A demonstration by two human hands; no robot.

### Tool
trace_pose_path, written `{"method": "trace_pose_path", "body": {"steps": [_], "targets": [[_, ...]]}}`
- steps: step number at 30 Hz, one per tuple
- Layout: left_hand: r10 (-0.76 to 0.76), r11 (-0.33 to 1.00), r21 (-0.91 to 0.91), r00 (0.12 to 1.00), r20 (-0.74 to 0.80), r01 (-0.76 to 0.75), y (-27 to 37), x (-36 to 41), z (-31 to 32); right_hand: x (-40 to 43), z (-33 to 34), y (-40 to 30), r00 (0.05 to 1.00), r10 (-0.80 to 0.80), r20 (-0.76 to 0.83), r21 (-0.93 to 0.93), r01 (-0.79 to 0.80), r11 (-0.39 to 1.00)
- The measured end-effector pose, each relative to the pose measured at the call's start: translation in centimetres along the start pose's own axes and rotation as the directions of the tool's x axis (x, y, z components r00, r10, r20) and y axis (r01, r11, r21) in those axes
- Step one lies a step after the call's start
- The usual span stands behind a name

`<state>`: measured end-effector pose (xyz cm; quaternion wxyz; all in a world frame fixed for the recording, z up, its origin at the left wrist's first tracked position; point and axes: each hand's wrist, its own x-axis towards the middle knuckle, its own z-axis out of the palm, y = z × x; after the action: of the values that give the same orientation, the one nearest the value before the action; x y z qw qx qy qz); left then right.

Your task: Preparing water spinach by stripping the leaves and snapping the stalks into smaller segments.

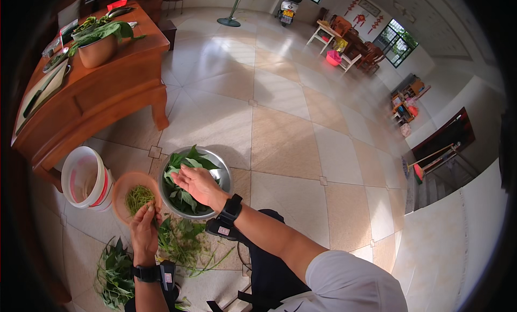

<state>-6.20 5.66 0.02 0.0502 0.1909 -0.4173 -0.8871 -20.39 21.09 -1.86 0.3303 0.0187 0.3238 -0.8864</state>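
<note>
My right hand is over a metal bowl of green leaves, palm up with the fingers apart and nothing in them. My left hand pinches a green stem at the near rim of an orange plastic bowl, which holds cut green stems. Part of what the left hand holds is hidden by its fingers. Loose stems and leaves lie on the floor below the metal bowl, and a bunch of leafy stalks lies left of my left wrist.
White plastic buckets stand left of the orange bowl. On a wooden table at upper left are a knife on a cutting board and a brown pot with leaves. A fan base stands farther off.
</note>
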Motion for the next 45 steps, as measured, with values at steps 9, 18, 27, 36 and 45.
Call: {"method": "trace_pose_path", "body": {"steps": [9,18,27,36,45], "targets": [[0.026,1.0,0.008,1.0,-0.003,-0.026,-0.3,0.0,0.3,-2.6,3.2,3.6,0.976,0.167,0.143,-0.679,-0.027,0.733],[0.059,0.998,0.001,0.998,-0.027,-0.059,0.1,-0.3,-0.2,-4.0,4.1,5.3,0.965,0.167,0.205,-0.649,0.006,0.761],[0.083,0.996,-0.036,0.995,-0.054,-0.085,2.1,-1.7,0.1,-4.4,5.5,7.5,0.992,0.056,0.111,-0.57,0.018,0.821],[0.093,0.994,0.065,0.994,-0.053,-0.09,1.5,-1.5,-1.4,-4.5,5.2,7.7,0.95,0.093,0.3,-0.645,0.13,0.753],[0.062,0.994,0.09,0.998,-0.029,-0.059,2.3,-1.8,0.4,-4.4,5.1,8.0,0.966,0.11,0.235,-0.63,0.066,0.773]]}}
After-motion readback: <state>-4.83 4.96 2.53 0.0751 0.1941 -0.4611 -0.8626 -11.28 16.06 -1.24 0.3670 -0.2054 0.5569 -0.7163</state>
